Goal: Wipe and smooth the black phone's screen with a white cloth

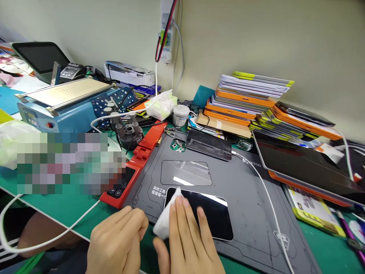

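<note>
A black phone (212, 211) lies face up on the grey work mat (251, 198) near the table's front edge. My right hand (186, 239) presses a white wipe (168, 219) flat onto the phone's left end, fingers stretched out over the glass. My left hand (118, 239) rests just left of the phone at the mat's edge, fingers curled into a loose fist, with nothing visible in it.
A second dark phone (209, 144) lies further back on the mat. A white cable (268, 198) crosses the mat. A red tool (137, 160) borders the mat's left side. Stacked boxes (245, 101), a tablet (308, 167), a blue heating machine (62, 102) and a small jar (180, 115) surround it.
</note>
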A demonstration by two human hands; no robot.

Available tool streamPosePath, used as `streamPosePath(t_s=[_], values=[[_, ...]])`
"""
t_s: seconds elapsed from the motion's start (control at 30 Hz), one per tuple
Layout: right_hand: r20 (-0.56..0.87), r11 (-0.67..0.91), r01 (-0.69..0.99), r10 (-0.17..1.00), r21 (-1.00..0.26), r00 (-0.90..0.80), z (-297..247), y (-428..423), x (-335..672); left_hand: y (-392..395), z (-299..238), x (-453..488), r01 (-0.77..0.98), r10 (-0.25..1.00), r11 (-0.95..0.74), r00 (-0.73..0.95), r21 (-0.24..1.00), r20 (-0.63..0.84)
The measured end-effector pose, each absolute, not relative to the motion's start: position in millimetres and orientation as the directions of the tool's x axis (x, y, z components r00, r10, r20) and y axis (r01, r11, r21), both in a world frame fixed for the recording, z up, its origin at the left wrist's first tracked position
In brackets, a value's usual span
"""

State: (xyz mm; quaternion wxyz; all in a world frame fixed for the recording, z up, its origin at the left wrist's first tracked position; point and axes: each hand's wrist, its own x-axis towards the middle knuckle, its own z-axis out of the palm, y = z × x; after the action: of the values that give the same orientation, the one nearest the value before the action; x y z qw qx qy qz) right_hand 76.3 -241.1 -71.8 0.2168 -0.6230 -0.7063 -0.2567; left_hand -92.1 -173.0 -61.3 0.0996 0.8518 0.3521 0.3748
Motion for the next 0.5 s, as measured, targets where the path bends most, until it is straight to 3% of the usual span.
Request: streamPosePath(t_s=[0.13,0.27,0.5], values=[[0.600,0.062,0.994,0.793,0.093,-0.106,-69,-235,73,-173,-60,-92,0.545,0.686,-0.718,0.448,0.432,0.574],[0.679,0.064,0.991,0.723,0.118,-0.127,-78,-249,81,-171,-60,-92,0.530,0.653,-0.750,0.497,0.397,0.571],[0.548,0.020,0.989,0.831,0.144,-0.096,-56,-250,99,-178,-58,-86,0.560,0.743,-0.660,0.389,0.500,0.545]])
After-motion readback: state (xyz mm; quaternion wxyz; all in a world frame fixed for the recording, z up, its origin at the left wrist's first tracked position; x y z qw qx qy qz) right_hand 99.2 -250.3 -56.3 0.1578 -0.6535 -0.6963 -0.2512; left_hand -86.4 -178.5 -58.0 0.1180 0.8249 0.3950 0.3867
